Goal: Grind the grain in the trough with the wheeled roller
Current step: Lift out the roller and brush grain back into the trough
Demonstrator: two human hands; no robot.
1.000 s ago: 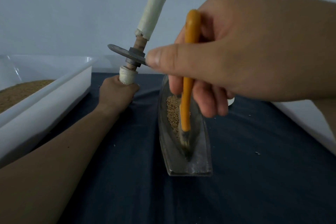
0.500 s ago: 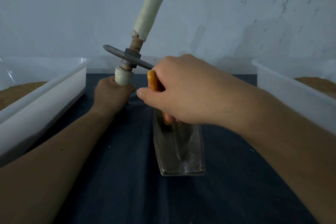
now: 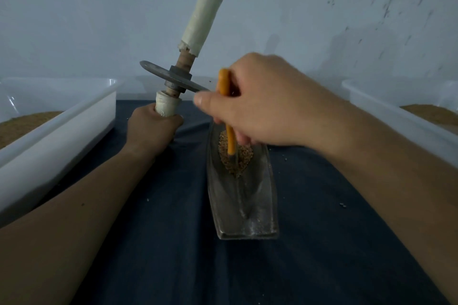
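Observation:
A narrow metal trough (image 3: 244, 203) lies lengthwise on the dark cloth. A small heap of brown grain (image 3: 245, 158) sits in its far half. My right hand (image 3: 262, 109) grips an orange-handled brush (image 3: 224, 86) whose tip is down in the grain. Left of the trough, my left hand (image 3: 151, 129) holds the wheeled roller (image 3: 173, 77) upright by its lower white handle. Its metal disc is tilted in the air above the table, and its upper white handle points up.
A white tub (image 3: 74, 119) with brown grain stands at the left, and another white tub (image 3: 396, 106) with grain stands at the right. A few loose grains lie on the dark cloth (image 3: 173, 242). A pale wall is behind.
My right hand dropped from close to the camera to the trough with the brush, then drew back slightly, uncovering the grain heap. The roller in my left hand stayed nearly still.

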